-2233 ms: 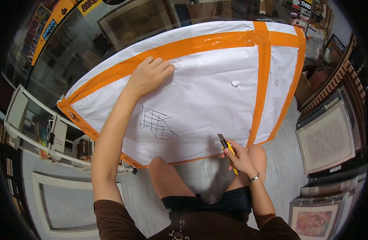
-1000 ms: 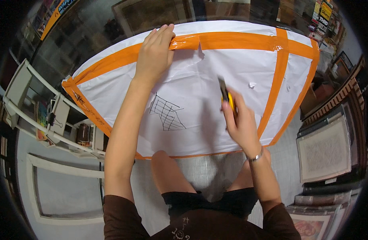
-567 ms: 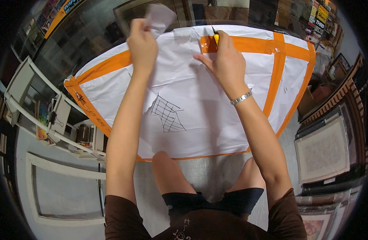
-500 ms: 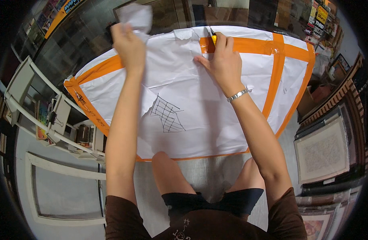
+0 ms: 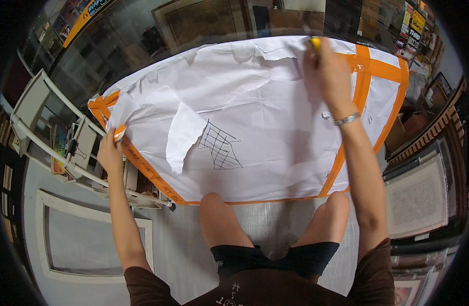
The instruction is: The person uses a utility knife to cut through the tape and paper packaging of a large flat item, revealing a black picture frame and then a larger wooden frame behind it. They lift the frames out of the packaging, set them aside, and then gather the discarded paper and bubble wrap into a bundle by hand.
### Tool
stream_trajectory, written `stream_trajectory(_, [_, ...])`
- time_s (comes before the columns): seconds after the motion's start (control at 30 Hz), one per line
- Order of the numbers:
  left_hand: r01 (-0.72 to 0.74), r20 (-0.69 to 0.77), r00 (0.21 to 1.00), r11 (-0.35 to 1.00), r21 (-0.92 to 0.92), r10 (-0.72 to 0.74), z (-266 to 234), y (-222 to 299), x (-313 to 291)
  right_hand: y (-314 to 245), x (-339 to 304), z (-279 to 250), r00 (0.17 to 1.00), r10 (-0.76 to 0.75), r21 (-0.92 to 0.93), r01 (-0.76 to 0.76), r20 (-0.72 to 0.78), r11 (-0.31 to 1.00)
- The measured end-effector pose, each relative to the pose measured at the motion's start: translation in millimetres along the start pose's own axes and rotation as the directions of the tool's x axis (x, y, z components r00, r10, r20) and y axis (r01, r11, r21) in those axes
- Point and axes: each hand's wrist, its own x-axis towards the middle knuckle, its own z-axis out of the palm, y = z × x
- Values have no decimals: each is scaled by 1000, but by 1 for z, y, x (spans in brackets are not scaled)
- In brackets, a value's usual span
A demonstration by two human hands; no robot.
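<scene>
A large flat package [image 5: 275,158], wrapped in white paper with orange tape [image 5: 341,166] along its edges, spreads in front of me. My left hand [image 5: 111,153] is at its left side, closed on a torn strip of paper [image 5: 119,131] with orange tape on it. Toward the far right edge, my right hand [image 5: 334,76] grips a yellow-handled cutter knife [image 5: 315,44], both blurred by motion. Ragged tears run along the far edge. A loose white flap [image 5: 183,135] curls up left of a hand-drawn black grid [image 5: 221,148].
A dark glass surface [image 5: 132,46] lies beyond the package. To the left are a white shelf rack [image 5: 66,153] and a white frame [image 5: 45,239]. Framed pictures [image 5: 418,196] lean on the right. My knees [image 5: 212,204] are at the near edge.
My left hand has come down and left, and the tape along the far left edge is torn away. My right hand has moved right with the knife; more paper is ripped.
</scene>
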Motion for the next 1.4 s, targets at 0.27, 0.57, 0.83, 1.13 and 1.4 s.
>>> stream_trajectory(0.27, [252, -283, 913, 952, -174, -293, -15, 29, -65, 148, -26, -95, 956, 203, -264, -256, -212, 930])
stream_trajectory(0.57, [-296, -185, 952, 585, -755, 244, -71, 322, 5, 215, -145, -129, 694, 670, -80, -708, -262, 702])
stream_trajectory(0.83, [-271, 111, 853, 614, -741, 510, -21, 384, -36, 188, -159, -120, 709, 665, 45, -675, -237, 736])
stream_trajectory(1.13, [-274, 412, 384, 528, -804, 826, -4, 444, -314, 67, -185, -78, 949, 296, 59, -291, -104, 955])
stream_trajectory(1.4, [-175, 516, -336, 486, -856, 788, -20, 437, -403, 35, -190, -57, 965, 261, 75, -263, 36, 962])
